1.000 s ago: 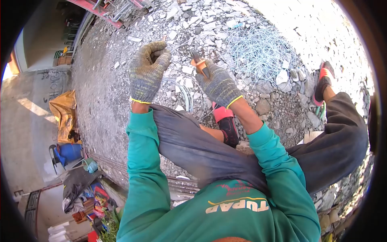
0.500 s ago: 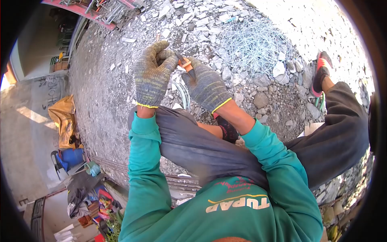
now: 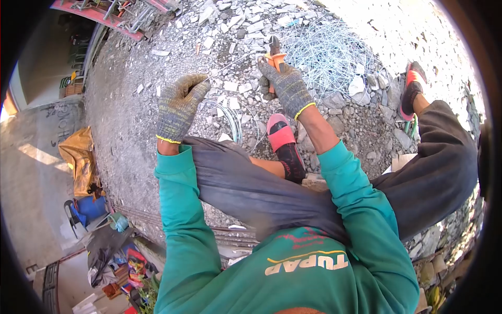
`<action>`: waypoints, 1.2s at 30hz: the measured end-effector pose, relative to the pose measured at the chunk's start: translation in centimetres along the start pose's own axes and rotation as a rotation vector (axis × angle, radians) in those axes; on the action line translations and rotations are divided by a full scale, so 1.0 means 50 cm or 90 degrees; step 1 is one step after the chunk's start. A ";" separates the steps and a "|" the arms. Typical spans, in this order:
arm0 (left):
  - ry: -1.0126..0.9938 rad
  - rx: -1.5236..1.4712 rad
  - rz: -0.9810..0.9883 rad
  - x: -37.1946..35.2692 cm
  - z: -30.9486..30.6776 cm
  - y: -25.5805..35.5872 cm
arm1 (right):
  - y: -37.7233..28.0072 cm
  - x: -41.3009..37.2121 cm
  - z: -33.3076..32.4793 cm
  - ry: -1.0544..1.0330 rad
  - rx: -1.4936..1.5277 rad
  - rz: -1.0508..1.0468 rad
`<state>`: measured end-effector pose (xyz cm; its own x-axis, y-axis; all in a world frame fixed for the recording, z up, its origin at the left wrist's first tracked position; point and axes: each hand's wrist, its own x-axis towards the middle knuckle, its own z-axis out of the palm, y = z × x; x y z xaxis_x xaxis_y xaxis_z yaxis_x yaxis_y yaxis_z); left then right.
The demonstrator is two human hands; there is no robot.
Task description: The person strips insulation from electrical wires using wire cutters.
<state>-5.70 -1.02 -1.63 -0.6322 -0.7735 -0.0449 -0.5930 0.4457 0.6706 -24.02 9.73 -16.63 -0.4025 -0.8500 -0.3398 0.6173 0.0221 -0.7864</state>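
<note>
My left hand [image 3: 180, 107], in a grey knitted work glove, pinches one end of a thin wire [image 3: 228, 66]. From those fingers the wire slants up and right towards the pliers. Wrapped in a matching glove, my right hand [image 3: 288, 86] grips orange-handled pliers [image 3: 275, 58], their dark jaws pointing away from me. A loose coil of wire [image 3: 234, 121] lies between my hands, beside my left knee. Just beyond the right hand, a tangled heap of pale cut wire [image 3: 332, 60] rests on the rubble.
Broken stone and gravel [image 3: 133, 115] cover the ground. My sandalled feet [image 3: 282, 141] are on either side. A red metal frame [image 3: 97, 18] stands at the upper left. A brown tarp [image 3: 78, 159] and a blue container [image 3: 91, 208] sit along the left, with long bars [image 3: 157, 222] below.
My hands have moved apart: the right one with the pliers went up and right, the left one slightly down and left. The wire now shows stretched between them.
</note>
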 end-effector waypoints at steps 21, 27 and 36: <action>0.046 -0.040 -0.027 -0.005 0.045 0.007 | 0.056 0.107 -0.134 0.043 -0.463 -0.155; 0.075 -0.025 -0.031 -0.008 0.032 0.001 | 0.032 0.077 -0.113 -0.038 -0.331 -0.076; 0.096 -0.050 -0.054 0.020 -0.016 -0.029 | -0.032 0.022 -0.089 -0.492 0.518 0.060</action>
<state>-5.06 -2.82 -2.05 -0.4960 -0.8683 0.0037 -0.5962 0.3436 0.7256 -28.45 11.11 -18.02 0.0213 -0.9673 0.2529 0.9940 -0.0065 -0.1087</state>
